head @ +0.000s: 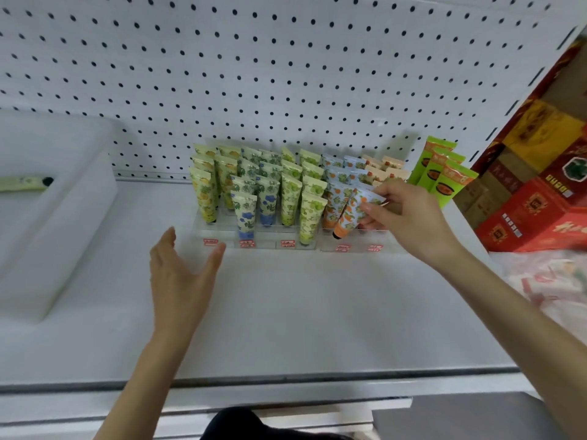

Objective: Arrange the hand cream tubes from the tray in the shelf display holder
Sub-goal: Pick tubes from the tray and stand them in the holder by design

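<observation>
A clear display holder stands on the white shelf against the pegboard, filled with rows of upright hand cream tubes in yellow, blue, green and orange prints. My right hand is shut on an orange-print tube, held tilted with its black cap down over the holder's front right slots. My left hand hovers open, palm turned right, just in front of the holder's left end. At the far left sits the white tray, with one pale green tube lying in it.
Several green sachets stand right of the holder. Red and yellow boxes fill the right side, with a plastic-wrapped item in front of them. The shelf's front edge runs below my arms.
</observation>
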`<state>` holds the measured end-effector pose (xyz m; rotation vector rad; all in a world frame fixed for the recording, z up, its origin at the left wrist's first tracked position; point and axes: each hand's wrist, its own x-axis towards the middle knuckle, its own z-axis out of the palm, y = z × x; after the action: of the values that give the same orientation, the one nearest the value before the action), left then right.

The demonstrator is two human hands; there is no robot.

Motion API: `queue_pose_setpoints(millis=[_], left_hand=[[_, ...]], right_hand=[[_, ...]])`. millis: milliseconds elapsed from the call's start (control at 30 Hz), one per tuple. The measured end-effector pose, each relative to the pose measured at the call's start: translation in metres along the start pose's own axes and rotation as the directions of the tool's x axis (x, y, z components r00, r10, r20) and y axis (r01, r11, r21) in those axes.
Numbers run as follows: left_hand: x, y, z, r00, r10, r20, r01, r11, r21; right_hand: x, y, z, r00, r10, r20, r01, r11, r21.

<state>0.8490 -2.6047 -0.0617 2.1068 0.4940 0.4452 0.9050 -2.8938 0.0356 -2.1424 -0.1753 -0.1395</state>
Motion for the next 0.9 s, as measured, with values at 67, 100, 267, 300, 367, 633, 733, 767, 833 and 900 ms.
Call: queue_pose_setpoints(millis=[67,100,267,300,367,633,733,767,833,900], left_hand=[[0.008,-0.005,0.002,0.998,0.003,0.070,-0.003,1.000,0.006],[0.012,-0.008,0.004,0.996,0.015,0.092,-0.018,0.999,0.033],[0.019,-0.012,0.011,0.984,0.091,0.151,-0.130,0.954,0.271],[0.019,-0.012,0.011,0.984,0.090,0.154,-0.130,0.954,0.271],[0.019,-0.014,0.011,0.984,0.101,0.149,-0.138,0.953,0.269],[0.020,-0.016,0.011,0.981,0.108,0.158,-0.152,0.943,0.296],[0.021,-0.019,0.012,0.981,0.115,0.159,-0.160,0.938,0.308],[0.022,-0.020,0.013,0.980,0.120,0.158,-0.166,0.935,0.315],[0.023,-0.024,0.014,0.980,0.125,0.156,-0.171,0.930,0.326],[0.023,-0.025,0.015,0.980,0.127,0.152,-0.171,0.929,0.328]], right_hand=[[0.003,0.002,0.007,1.000,-0.010,0.007,0.010,1.000,0.000],[0.005,0.003,0.010,1.000,-0.013,0.011,0.013,1.000,-0.007],[0.013,0.012,0.022,1.000,-0.006,0.027,0.011,0.987,-0.160],[0.013,0.012,0.024,0.999,-0.007,0.035,0.013,0.985,-0.173],[0.014,0.013,0.026,0.999,-0.005,0.044,0.013,0.983,-0.183],[0.019,0.019,0.029,0.998,-0.012,0.062,0.024,0.980,-0.198],[0.020,0.020,0.032,0.998,-0.025,0.066,0.039,0.973,-0.226],[0.021,0.021,0.032,0.997,-0.029,0.067,0.045,0.969,-0.241],[0.021,0.023,0.033,0.997,-0.039,0.071,0.058,0.956,-0.289],[0.021,0.025,0.032,0.996,-0.046,0.078,0.068,0.945,-0.319]])
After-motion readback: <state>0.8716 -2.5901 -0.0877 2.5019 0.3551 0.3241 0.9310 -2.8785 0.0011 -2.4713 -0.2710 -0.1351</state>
